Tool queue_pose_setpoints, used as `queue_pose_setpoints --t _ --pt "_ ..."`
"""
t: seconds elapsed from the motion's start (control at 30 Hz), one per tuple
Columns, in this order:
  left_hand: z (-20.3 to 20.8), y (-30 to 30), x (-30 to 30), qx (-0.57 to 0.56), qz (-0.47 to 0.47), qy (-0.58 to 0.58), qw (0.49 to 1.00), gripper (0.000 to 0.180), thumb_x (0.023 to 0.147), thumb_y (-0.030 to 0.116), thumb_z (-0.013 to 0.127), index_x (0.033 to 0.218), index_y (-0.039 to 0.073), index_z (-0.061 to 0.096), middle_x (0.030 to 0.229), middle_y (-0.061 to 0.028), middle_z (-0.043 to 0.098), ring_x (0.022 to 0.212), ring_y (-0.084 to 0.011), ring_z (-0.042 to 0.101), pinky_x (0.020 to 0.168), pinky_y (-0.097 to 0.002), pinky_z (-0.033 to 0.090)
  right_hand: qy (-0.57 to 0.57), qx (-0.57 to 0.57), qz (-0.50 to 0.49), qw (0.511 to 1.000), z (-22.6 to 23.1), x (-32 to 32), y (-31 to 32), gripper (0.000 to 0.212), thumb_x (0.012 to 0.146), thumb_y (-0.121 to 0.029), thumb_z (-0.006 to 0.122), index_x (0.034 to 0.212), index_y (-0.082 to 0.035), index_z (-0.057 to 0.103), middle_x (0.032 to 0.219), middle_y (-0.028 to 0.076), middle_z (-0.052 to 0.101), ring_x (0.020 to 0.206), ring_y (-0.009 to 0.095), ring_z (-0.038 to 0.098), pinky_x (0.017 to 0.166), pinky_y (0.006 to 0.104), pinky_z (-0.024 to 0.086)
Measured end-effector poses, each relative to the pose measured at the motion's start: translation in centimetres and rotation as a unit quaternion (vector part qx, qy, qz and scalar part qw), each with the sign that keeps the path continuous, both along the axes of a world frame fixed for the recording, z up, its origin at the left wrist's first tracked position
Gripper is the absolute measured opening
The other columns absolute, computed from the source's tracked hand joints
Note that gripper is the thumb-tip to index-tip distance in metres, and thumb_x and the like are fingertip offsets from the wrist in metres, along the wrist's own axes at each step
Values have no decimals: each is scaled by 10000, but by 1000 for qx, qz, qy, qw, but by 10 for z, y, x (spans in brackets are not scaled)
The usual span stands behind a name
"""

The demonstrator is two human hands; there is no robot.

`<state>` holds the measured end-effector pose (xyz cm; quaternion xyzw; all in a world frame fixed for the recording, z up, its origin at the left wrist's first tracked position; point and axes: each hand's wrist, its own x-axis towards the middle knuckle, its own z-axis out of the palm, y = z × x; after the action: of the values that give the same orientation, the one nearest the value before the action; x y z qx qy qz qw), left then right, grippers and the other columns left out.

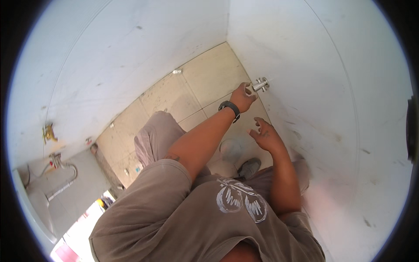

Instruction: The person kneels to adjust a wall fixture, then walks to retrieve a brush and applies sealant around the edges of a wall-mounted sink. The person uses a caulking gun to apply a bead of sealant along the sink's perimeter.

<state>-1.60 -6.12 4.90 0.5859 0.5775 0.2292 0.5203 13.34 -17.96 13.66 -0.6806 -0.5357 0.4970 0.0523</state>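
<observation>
While the left hand [244, 97] reaches to the chrome fitting [261, 84] on the right-hand wall [314, 113], its fingers curl around the near end; whether they grip it or stand just short, I cannot tell. The fitting sits between one and two o'clock from the view's centre, low on the wall near the floor [211, 83], and at two o'clock from that hand. A dark watch [230, 109] circles the left wrist. At five o'clock from the left hand, the right hand [267, 136] hangs empty, its fingers loosely bent and parted. A shoe [249, 167] shows at seven o'clock from the right hand. Toward nine o'clock of the view, a brass tap [49, 132] juts from the other wall [104, 56]; just below it is a chrome tap [56, 160], with a basin [34, 198] at eight o'clock.
</observation>
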Motion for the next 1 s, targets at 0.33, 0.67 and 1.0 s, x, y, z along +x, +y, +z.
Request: queue_pose_setpoints --t 0.33,0.67,1.0 --pt "161 -122 -106 -183 -63 82 978 589 841 361 745 1252 -39 613 1047 -215 730 994 -354 710 899 -433 548 37 -88 58 994 69 -56 -56 650 938 -370 699 1362 99 550 1234 284 669 1147 368 660 991 408 504" --pt "358 -215 -235 -128 35 90 987 510 891 408 693 1185 -7 643 1053 -209 704 1019 -390 672 889 -461 529 -36 -138 140 980 195 -47 -105 579 935 -329 682 1315 100 596 1159 263 705 1047 304 698 908 378 537" --pt "468 -475 -436 -340 358 206 845 643 869 479 699 1263 -27 664 1262 -256 678 1179 -369 658 1012 -429 518 -74 -47 414 906 343 5 -96 203 881 -209 673 872 -9 708 761 138 705 618 262 661 599 392 527"
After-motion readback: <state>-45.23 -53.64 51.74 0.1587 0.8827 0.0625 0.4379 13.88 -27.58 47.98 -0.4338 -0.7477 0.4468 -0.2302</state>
